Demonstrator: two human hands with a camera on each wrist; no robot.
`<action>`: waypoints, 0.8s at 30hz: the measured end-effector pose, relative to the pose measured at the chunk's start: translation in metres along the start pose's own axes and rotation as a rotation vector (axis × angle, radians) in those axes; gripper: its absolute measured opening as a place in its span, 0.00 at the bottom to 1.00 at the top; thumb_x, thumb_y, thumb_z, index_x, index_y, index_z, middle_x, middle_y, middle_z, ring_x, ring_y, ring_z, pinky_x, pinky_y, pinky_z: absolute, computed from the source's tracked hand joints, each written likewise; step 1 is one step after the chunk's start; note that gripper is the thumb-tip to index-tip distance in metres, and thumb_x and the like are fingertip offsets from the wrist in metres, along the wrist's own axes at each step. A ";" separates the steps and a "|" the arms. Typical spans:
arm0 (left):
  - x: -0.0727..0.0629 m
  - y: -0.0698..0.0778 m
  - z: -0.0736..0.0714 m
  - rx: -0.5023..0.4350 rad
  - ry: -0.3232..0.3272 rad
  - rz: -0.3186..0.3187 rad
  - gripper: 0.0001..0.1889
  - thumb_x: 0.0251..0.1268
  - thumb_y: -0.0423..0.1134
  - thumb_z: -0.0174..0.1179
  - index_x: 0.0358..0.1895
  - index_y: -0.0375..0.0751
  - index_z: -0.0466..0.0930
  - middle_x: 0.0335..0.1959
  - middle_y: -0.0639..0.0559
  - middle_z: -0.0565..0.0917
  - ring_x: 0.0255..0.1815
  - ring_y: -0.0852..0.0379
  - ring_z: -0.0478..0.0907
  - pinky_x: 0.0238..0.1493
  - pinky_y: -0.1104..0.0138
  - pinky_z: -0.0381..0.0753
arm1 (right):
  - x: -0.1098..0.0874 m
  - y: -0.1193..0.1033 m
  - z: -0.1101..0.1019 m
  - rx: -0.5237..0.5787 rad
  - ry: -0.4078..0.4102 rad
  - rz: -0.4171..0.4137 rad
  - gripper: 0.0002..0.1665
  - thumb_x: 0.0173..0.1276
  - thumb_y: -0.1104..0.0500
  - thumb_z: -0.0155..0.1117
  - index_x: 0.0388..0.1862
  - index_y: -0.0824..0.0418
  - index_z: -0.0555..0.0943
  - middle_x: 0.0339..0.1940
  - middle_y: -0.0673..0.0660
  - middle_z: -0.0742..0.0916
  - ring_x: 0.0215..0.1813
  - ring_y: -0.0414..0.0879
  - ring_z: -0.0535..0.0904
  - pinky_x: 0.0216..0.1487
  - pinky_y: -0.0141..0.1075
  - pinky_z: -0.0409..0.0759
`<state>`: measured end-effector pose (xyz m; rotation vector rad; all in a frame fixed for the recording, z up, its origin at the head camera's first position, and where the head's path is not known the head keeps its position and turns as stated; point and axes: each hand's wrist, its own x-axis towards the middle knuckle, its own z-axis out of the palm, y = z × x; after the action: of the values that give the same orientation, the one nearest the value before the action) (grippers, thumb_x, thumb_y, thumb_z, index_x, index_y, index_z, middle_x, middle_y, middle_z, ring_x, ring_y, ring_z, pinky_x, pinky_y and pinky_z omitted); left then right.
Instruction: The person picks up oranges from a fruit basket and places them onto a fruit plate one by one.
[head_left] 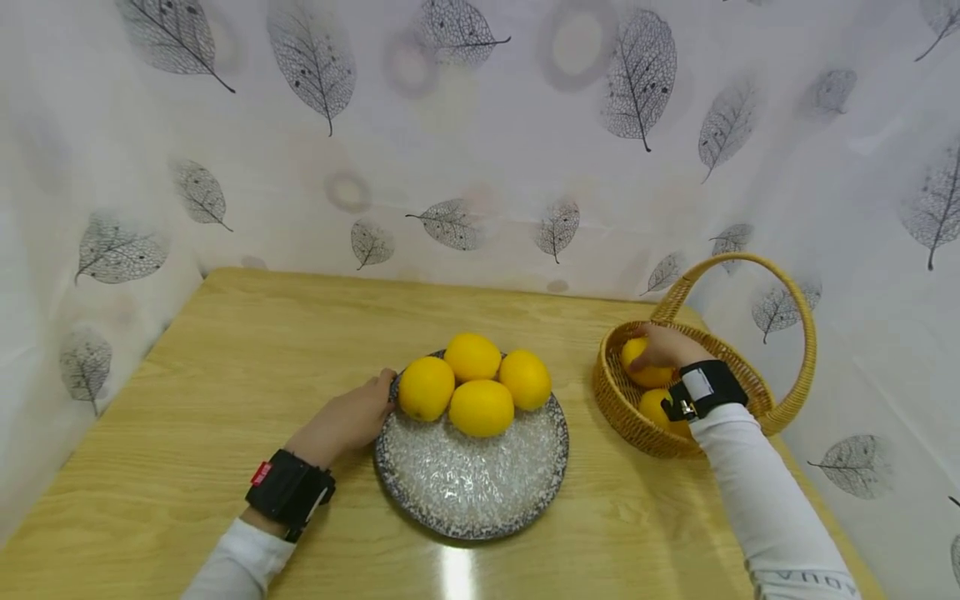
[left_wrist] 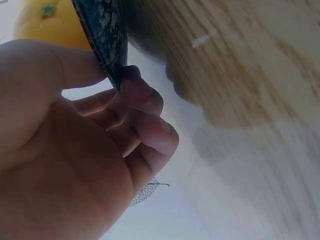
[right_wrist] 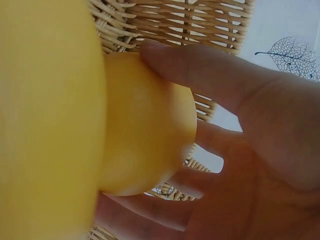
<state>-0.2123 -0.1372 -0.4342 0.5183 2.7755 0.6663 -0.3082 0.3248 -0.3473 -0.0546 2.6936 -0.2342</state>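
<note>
My left hand [head_left: 358, 414] pinches the left rim of a round speckled grey plate [head_left: 472, 492]; in the left wrist view, the thumb lies on the upper side and the fingertips beneath the dark edge [left_wrist: 107, 35]. Several yellow oranges [head_left: 482, 408] sit together on the plate's far half, one showing a green stem end [left_wrist: 48, 10]. Inside a wicker basket [head_left: 630, 417] to the right, my right hand [head_left: 667, 346] grips another orange [right_wrist: 145, 125], thumb on one side and fingers round the other. A further orange [head_left: 660, 407] lies in the basket beneath the wrist, and looms large in the right wrist view.
The basket's tall arched handle [head_left: 806, 333] rises on its right side. Both plate and basket stand on a light wooden table [head_left: 247, 350], the basket near the right edge. A white leaf-patterned curtain [head_left: 487, 150] borders the back and sides.
</note>
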 end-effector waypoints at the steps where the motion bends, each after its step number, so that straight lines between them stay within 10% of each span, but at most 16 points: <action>1: -0.001 0.000 0.000 -0.003 0.000 0.000 0.21 0.80 0.36 0.48 0.68 0.27 0.61 0.60 0.27 0.79 0.61 0.34 0.80 0.59 0.43 0.83 | 0.001 0.000 0.001 0.007 -0.006 0.004 0.45 0.66 0.55 0.70 0.75 0.73 0.63 0.71 0.82 0.70 0.65 0.74 0.73 0.50 0.55 0.86; 9: -0.002 0.000 0.002 -0.004 0.009 0.000 0.22 0.81 0.35 0.48 0.70 0.27 0.61 0.63 0.27 0.78 0.63 0.34 0.79 0.60 0.43 0.83 | 0.000 -0.001 0.002 -0.032 0.011 -0.032 0.45 0.65 0.57 0.72 0.73 0.75 0.64 0.69 0.81 0.73 0.69 0.76 0.70 0.64 0.62 0.77; 17: -0.001 -0.001 0.003 -0.011 -0.001 -0.010 0.23 0.81 0.36 0.46 0.71 0.26 0.59 0.68 0.26 0.74 0.68 0.33 0.76 0.65 0.42 0.79 | -0.004 -0.003 0.002 0.017 -0.011 -0.011 0.44 0.67 0.56 0.70 0.74 0.73 0.63 0.70 0.82 0.70 0.59 0.70 0.76 0.41 0.49 0.87; 24: -0.001 -0.003 0.003 -0.007 0.002 -0.011 0.25 0.81 0.35 0.46 0.73 0.25 0.58 0.69 0.26 0.73 0.69 0.32 0.74 0.67 0.42 0.77 | -0.004 -0.002 0.005 0.014 0.006 -0.033 0.44 0.66 0.57 0.70 0.74 0.75 0.63 0.69 0.83 0.71 0.60 0.72 0.76 0.46 0.53 0.86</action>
<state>-0.2111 -0.1390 -0.4381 0.5011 2.7752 0.6743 -0.3027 0.3224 -0.3495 -0.0947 2.6981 -0.2640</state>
